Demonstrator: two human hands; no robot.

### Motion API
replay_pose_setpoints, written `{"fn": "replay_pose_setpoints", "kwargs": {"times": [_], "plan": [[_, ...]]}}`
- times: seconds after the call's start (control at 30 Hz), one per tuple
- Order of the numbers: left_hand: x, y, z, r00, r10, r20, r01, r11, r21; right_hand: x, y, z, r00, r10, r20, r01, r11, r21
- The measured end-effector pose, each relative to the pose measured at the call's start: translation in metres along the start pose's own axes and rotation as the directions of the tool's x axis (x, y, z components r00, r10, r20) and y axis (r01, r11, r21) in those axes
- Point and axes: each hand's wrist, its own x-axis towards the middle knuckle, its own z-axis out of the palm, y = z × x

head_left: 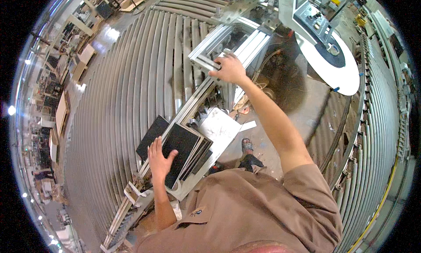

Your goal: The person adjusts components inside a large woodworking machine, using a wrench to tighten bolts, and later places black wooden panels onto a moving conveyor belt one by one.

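Note:
My left hand [160,162] lies with its fingers stretched out and its thumb apart, at the left edge of a stack of flat black panels [180,141]. Another black panel [152,134] lies just beyond it, on the rollers. Farther off, my right hand [229,69] rests on the near corner of an aluminium-profile frame [245,47], its fingers apart and slightly bent over the metal. What lies under the right palm is hidden. The stack sits on the near side of the conveyor's metal side rail [188,106], partly over a white surface [219,128].
A wide roller conveyor [131,86] fills the left and middle. To the far right stand a control panel [312,20] and a white oval board [351,73]. A second roller line [372,165] runs along the right. Below is the concrete floor [287,93].

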Motion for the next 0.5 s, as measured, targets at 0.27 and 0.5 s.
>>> {"fn": "replay_pose_setpoints", "kwargs": {"times": [0.27,0.5], "plan": [[-0.031,0.028,0.015,0.987,-0.045,0.157,0.031,0.995,0.094,-0.006,-0.003,0.000,0.999,-0.027,-0.024,0.027,1.000,0.011],[-0.035,0.034,0.022,0.991,-0.070,0.115,0.060,0.995,0.085,-0.007,0.001,0.002,0.999,-0.036,-0.001,0.036,0.999,-0.001]]}}
